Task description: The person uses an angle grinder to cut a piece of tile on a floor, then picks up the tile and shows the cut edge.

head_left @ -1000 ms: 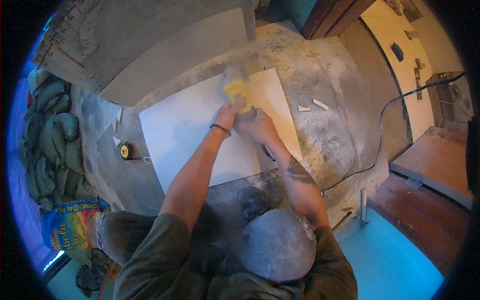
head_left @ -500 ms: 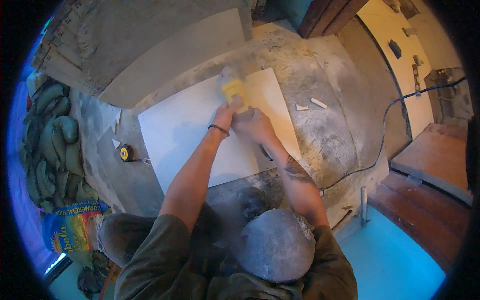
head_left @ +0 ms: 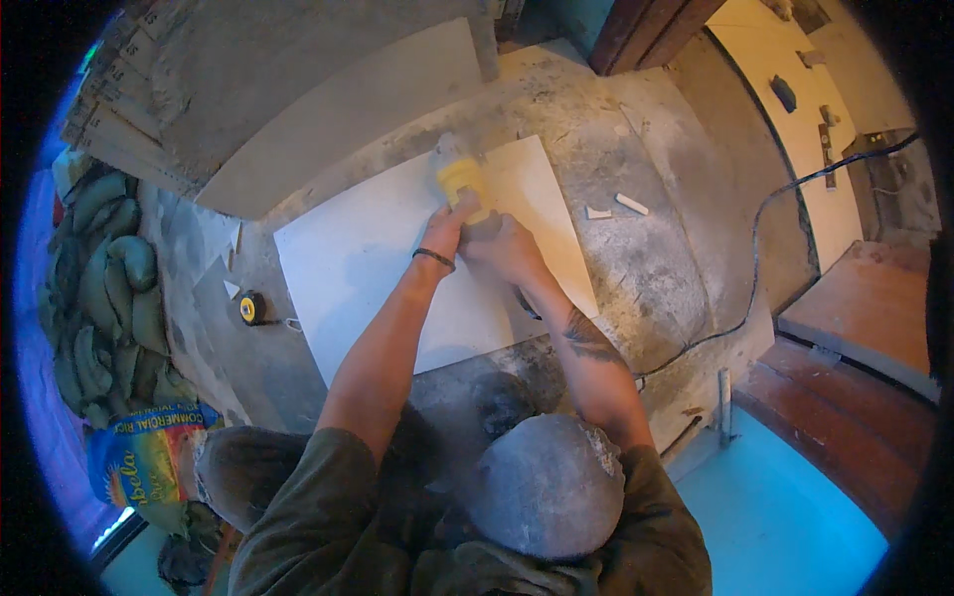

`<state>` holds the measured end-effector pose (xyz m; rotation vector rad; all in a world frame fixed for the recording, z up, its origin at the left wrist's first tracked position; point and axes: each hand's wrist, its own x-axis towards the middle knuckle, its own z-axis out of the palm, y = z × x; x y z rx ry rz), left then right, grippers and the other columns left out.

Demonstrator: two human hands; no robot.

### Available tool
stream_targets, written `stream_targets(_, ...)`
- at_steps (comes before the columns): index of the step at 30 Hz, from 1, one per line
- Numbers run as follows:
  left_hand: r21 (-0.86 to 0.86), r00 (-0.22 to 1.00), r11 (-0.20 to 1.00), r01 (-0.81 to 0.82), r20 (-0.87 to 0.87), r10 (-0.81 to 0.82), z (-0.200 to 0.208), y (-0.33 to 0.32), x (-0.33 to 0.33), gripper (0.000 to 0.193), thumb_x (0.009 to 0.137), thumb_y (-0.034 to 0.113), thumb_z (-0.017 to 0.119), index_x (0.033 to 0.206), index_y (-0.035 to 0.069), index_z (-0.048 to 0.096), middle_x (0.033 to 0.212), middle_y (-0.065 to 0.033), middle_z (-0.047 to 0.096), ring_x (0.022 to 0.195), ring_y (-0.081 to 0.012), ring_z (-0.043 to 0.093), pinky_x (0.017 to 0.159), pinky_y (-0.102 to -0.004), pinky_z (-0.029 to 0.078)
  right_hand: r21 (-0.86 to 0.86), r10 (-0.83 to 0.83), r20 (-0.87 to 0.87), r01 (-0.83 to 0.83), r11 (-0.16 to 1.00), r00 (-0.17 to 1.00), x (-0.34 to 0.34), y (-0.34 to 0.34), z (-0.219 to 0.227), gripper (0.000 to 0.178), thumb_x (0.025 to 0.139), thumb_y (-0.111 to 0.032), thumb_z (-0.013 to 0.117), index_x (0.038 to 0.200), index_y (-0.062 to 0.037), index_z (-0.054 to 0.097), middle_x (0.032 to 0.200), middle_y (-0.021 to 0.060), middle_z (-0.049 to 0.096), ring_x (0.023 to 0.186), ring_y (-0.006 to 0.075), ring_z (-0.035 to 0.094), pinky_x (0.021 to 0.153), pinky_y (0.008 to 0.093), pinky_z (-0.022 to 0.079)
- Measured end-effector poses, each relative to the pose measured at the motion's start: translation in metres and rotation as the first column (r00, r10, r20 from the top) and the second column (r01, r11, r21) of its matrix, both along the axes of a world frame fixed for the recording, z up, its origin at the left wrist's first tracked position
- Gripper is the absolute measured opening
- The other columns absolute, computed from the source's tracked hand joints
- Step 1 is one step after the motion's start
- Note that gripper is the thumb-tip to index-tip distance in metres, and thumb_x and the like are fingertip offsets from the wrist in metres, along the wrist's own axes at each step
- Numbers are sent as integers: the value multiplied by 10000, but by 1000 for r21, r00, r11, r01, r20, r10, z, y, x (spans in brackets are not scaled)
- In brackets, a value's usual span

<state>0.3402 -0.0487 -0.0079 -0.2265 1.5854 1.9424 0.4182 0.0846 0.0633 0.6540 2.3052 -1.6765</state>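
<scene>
Yellow marks the body of the power tool point(head_left: 460, 181) that I have over the upper part of a white board point(head_left: 368, 288), its far end so blurred by pale haze that I cannot tell whether it touches the surface. From my remote view, the left hand point(head_left: 444, 226) has its fingers wrapped around the yellow body, with a dark wristband point(head_left: 434, 260) behind it. The right hand point(head_left: 509, 250) sits just beside it, nearer the person, fingers curled on the tool's dark rear end, though I cannot make out each fingertip. The board lies flat on a dusty floor point(head_left: 646, 263). To its left I see a yellow-and-black tape measure point(head_left: 252, 308) near a small white scrap point(head_left: 232, 289); to its right, a short white strip point(head_left: 631, 204) lies on the floor. Farther right, a black cable point(head_left: 757, 248) curves past. Dull green sacks point(head_left: 109, 278) are heaped at the far left, above a colourful printed bag point(head_left: 149, 457).
</scene>
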Motion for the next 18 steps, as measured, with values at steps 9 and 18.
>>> stream_targets(9,-46,997,999,18,72,-14,-6,-2,-7,556,940,435,696,1267,-8,621,1148,-98,694,1005,-183,677,848,-321,534,-13,67,41,-67,998,997,-5,9,9,486,699,-247,781,1104,-6,666,963,157,731,911,300,712,799,403,548)
stream_targets(18,18,997,1000,6,80,-7,-16,4,-3,543,970,482,654,1209,-5,629,1103,-77,693,981,-174,676,864,-327,535,85,91,58,-95,992,994,-3,13,13,489,684,-258,778,1094,-16,670,944,164,728,884,310,712,793,412,547)
